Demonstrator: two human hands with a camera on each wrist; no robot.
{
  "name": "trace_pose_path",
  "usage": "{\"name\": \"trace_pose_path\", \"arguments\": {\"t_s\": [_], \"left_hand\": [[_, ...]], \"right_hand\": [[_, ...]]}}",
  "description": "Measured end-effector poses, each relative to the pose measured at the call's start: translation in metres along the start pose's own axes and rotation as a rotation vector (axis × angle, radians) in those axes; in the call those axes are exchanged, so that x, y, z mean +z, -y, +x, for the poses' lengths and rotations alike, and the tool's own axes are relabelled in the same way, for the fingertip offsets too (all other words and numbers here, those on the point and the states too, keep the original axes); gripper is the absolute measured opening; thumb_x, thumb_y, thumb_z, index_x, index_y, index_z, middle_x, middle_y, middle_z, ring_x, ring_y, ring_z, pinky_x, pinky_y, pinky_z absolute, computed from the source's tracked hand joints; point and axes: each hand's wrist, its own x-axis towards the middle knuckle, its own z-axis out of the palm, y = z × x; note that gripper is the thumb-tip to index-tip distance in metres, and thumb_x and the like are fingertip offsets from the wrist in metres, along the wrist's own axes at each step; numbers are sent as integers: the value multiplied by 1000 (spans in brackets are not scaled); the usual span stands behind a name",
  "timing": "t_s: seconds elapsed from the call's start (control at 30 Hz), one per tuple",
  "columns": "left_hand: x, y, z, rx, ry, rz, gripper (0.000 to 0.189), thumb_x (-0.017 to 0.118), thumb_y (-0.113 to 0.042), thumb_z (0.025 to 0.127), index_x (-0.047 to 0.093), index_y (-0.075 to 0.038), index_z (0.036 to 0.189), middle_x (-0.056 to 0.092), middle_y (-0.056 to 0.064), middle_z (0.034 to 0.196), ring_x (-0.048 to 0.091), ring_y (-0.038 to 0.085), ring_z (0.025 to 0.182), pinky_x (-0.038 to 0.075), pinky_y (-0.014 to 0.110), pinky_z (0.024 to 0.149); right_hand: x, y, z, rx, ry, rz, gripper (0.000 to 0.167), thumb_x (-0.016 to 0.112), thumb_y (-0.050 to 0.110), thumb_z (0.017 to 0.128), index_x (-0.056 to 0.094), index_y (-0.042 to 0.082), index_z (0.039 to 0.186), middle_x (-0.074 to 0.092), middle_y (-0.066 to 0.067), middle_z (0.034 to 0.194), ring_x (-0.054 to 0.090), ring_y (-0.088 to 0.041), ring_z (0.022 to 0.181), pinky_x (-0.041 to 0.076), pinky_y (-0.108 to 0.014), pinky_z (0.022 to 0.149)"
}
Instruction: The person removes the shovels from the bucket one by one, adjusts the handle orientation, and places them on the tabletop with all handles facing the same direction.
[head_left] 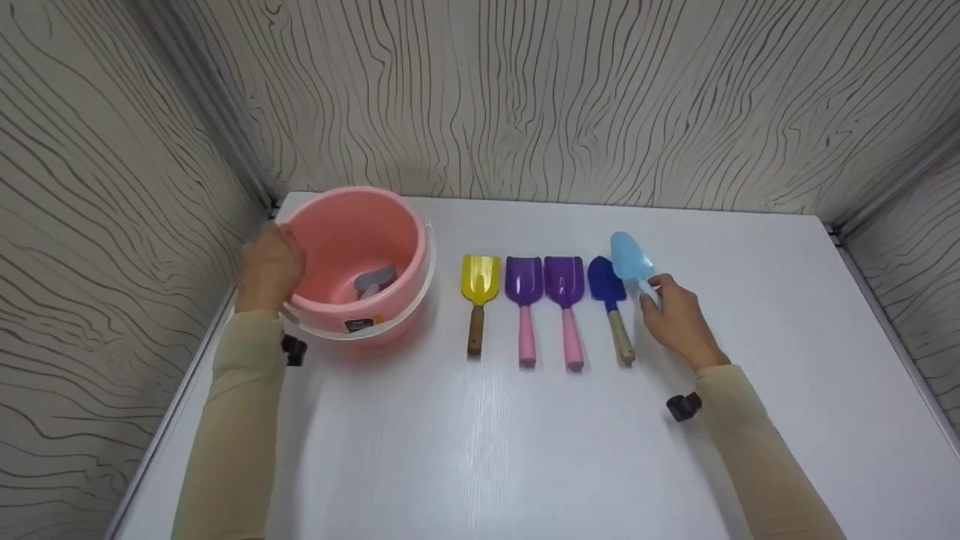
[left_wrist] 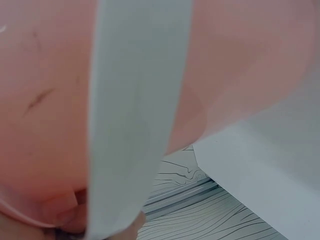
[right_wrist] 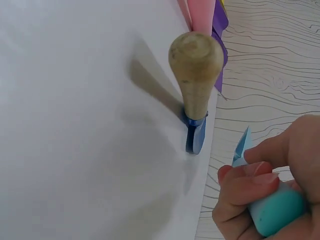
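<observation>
On the left of the head view stands a pink bucket (head_left: 352, 247) with a white handle (head_left: 431, 262) hanging down its front; a greyish shovel (head_left: 375, 277) lies inside. My left hand (head_left: 271, 266) grips the bucket's left rim. My right hand (head_left: 679, 319) holds a light blue toy shovel (head_left: 631, 259) by its handle, blade pointing up and left. In the right wrist view my fingers curl round that handle, whose end is teal. Just left of it lies a dark blue shovel (head_left: 606, 279) with a wooden handle, its blade tip partly beside the light blue blade.
In a row between bucket and right hand lie a yellow shovel (head_left: 480, 279) with a brown handle and two purple shovels (head_left: 523, 281) with pink handles. The white table (head_left: 480, 442) meets patterned walls (head_left: 510, 97) at the back and sides.
</observation>
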Motion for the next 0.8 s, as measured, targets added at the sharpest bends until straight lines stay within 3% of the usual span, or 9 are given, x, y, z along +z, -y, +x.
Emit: {"name": "trace_pose_path", "arguments": {"t_s": [0.2,0.4,0.67,0.8], "left_hand": [[-1,-1,0,12,-13,39,66,11,-43,115,45,7,142,60,24,106,65,36,89,56,47,73],[0,-1,1,-13,11,33,66,10,-44,115,43,6,144,59,22,103,65,30,80,55,38,61],[0,0,-1,-20,17,-11,65,12,-44,115,43,5,143,59,21,104,65,27,78,55,34,58],[-1,1,-2,-9,11,-24,65,12,-44,115,44,4,143,59,21,104,65,28,79,56,36,59]], "right_hand": [[1,-14,-2,47,17,4,41,50,10,108,49,-19,138,64,-34,113,60,-33,87,47,-37,72],[6,-21,-3,84,37,-20,45,48,12,109,48,-21,140,60,-24,102,56,-30,87,45,-37,72],[10,-24,-4,102,47,-17,46,46,11,110,46,-24,140,59,-40,123,60,-44,105,52,-57,91],[12,-23,-5,107,52,-7,47,44,10,109,44,-26,140,56,-44,126,59,-49,110,52,-63,96]]}}
